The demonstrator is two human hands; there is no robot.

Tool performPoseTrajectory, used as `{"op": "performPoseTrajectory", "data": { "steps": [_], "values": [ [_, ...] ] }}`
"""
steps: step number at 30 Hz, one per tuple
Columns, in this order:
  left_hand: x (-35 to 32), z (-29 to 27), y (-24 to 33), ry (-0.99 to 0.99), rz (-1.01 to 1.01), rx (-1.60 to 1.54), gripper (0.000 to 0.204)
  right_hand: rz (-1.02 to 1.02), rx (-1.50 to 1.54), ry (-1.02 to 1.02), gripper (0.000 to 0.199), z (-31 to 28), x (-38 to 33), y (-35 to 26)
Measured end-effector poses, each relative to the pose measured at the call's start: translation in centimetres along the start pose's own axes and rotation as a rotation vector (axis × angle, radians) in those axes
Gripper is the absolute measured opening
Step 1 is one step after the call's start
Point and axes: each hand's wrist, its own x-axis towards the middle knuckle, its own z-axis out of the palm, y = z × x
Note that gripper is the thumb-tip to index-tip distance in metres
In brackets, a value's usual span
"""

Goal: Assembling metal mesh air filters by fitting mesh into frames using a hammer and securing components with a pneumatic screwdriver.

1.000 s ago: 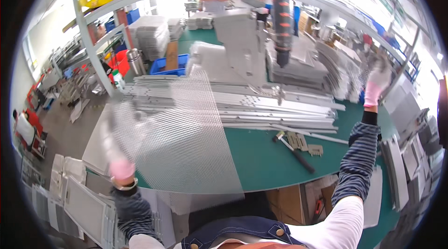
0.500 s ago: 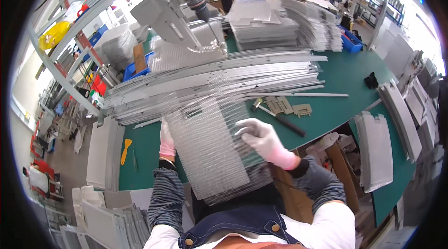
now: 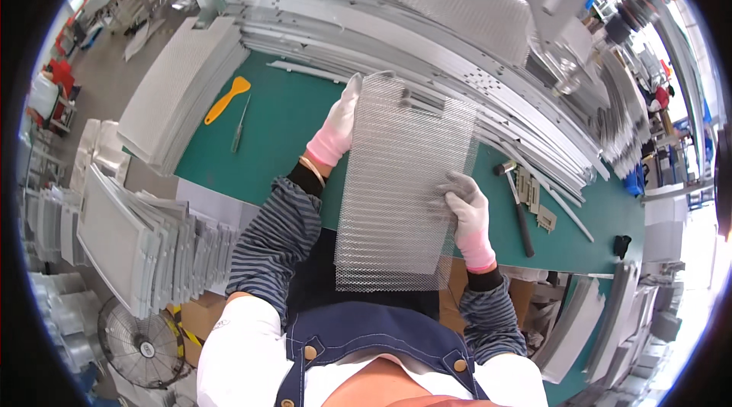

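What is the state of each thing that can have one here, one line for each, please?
Gray mesh sheeting: held up, looks flat
Left grip: closed on the sheeting's left edge
Right grip: partly bent at the sheeting's right side; contact unclear
Yellow scraper: lying on the green table
Slim screwdriver-like tool: lying beside the scraper
Hammer: lying on the table
Round fan: upright; running or not, unclear
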Motion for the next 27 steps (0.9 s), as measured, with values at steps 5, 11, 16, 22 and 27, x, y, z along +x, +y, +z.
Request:
{"op": "performPoseTrajectory", "data": {
  "steps": [5, 11, 16, 22, 27],
  "values": [
    [-0.9, 1.7, 0.3, 0.037, 0.061, 0.172, 0.04, 0.087, -0.077, 0.047, 0.041, 0.8, -0.4, 0.3],
    [-0.5, 0.8, 0.8, 0.082, -0.087, 0.034, 0.037, 0.03, 0.05, 0.077, 0.041, 0.4, -0.7, 1.9],
    [-0.9, 4.6, -1.2, 0.126, 0.378, 1.957, 0.037, 0.083, 0.04, 0.085, 0.038, -1.1, -0.4, 2.2],
    [-1.7, 3.6, -1.3, 0.252, 0.182, 1.813, 0.045, -0.531, -0.933, 0.219, 0.021, -12.1, -7.1, -4.2],
    [-0.6, 1.7, -1.9, 0.47, 0.038, 1.442, 0.047, -0.013, -1.542, 1.198, 0.037, -28.7, -25.7, -12.7]
  ]
}}
